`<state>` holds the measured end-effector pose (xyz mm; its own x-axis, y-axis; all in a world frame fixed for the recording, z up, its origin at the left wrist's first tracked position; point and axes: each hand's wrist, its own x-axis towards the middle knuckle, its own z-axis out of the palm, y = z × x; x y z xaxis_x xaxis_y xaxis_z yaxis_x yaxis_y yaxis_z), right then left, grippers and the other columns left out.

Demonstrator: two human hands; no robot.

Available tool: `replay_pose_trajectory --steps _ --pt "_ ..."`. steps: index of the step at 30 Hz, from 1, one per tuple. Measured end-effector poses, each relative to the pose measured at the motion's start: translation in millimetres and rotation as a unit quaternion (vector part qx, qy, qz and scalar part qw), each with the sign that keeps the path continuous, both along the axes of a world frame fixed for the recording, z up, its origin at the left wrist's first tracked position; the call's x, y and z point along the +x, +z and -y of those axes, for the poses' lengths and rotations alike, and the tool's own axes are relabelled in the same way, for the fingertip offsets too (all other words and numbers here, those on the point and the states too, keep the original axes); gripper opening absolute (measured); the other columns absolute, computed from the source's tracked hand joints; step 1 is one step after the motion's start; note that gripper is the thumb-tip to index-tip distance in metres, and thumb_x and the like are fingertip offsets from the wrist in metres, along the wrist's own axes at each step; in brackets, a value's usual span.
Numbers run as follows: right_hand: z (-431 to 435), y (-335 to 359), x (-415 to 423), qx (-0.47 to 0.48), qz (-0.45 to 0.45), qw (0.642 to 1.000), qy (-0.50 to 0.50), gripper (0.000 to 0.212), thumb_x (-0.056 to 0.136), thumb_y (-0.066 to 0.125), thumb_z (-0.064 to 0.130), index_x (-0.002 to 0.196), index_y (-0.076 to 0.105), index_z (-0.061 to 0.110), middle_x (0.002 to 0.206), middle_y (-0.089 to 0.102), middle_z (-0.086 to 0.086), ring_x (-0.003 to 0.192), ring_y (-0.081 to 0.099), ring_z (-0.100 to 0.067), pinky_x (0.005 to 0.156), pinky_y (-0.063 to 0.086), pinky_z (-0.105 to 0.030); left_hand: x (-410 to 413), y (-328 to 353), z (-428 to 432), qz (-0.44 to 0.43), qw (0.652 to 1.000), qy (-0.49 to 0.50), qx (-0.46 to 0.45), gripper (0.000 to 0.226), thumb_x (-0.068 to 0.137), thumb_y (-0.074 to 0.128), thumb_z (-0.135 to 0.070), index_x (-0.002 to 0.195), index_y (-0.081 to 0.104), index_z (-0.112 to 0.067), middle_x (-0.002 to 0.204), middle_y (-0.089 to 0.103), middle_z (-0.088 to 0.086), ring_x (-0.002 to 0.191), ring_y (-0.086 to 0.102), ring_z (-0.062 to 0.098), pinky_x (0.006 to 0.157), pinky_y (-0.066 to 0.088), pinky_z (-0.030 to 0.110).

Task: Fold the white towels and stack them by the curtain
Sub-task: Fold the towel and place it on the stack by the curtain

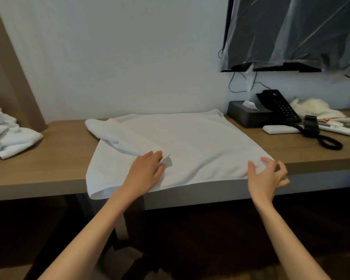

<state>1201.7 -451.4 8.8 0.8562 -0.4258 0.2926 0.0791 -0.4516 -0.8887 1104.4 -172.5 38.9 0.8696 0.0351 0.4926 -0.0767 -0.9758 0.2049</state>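
Towel (200, 142) lies spread on wooden desk (55, 158), white, centre of view, w/ its near edge hanging over desk's front lip. Far-left part is folded back diagonally twd us, making a rumpled flap that ends in a corner near the middle of the near edge.

Our left hand (148, 168) rests flat on that flap, fingers nearly straight, not closed round anything. Flap's corner tip pokes out just past the hand, btwn thumb and forefinger. Rest of the towel stretches away to the right and back from this hand.

Our right hand (268, 174) is at the towel's near-right corner, right at the desk edge. Thumb and curled fingers pinch a small bunch of cloth there, so the grip is narrow and holding the towel. Towel lies left of and beyond this hand; fabric btwn the two hands is fairly flat.

Stack of towels (6, 130) sits at far left of desk, just beside brown curtain (2, 67), well apart from the spread towel. On the right: dark tissue box (249, 116) near the towel's far-right corner, and black phone (279, 107) beside it.
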Motion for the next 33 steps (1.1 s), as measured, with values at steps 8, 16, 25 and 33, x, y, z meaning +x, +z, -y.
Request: replay_pose_trajectory --steps 8,16,25,33 --pt "-2 -3 5 0.316 0.015 0.948 0.011 0.053 0.081 0.074 0.017 0.119 0.037 0.018 0.127 0.044 -0.006 0.108 0.049 -0.018 0.081 0.044 -0.024 -4 6 2 -0.007 0.997 -0.013 -0.074 0.017 0.099 0.044 -0.028 0.097 0.05 -0.011 0.087 0.059 0.005 0.079 0.056 0.027 0.066 0.04 0.035" --pt "-28 50 2 0.254 0.145 0.952 0.086 0.045 0.084 0.068 0.006 0.116 0.041 0.022 0.094 0.061 0.004 0.073 0.06 0.001 0.057 0.046 -0.008 -5 34 -3 0.059 0.946 0.006 -0.319 0.021 0.099 0.047 -0.029 0.093 0.043 -0.01 0.071 0.048 0.002 0.061 0.041 0.013 0.057 0.032 0.027" --pt "-139 124 0 0.163 0.162 0.924 0.305 0.049 0.081 0.074 0.012 0.118 0.043 -0.001 0.081 0.056 0.016 0.064 0.057 0.017 0.059 0.038 0.001 10 77 -27 0.186 0.898 0.02 -0.398 0.019 0.099 0.047 -0.022 0.085 0.041 -0.011 0.062 0.043 -0.003 0.053 0.037 0.005 0.049 0.031 0.014" --pt "-215 141 -9 0.151 0.039 0.896 0.415 0.024 0.08 0.071 0.011 0.103 0.066 0.008 0.08 0.069 0.004 0.066 0.065 -0.007 0.079 0.057 -0.03 24 84 -43 0.189 0.904 0.077 -0.375 0.015 0.096 0.05 -0.029 0.101 0.057 -0.016 0.083 0.062 -0.006 0.076 0.056 0.005 0.061 0.037 0.017"
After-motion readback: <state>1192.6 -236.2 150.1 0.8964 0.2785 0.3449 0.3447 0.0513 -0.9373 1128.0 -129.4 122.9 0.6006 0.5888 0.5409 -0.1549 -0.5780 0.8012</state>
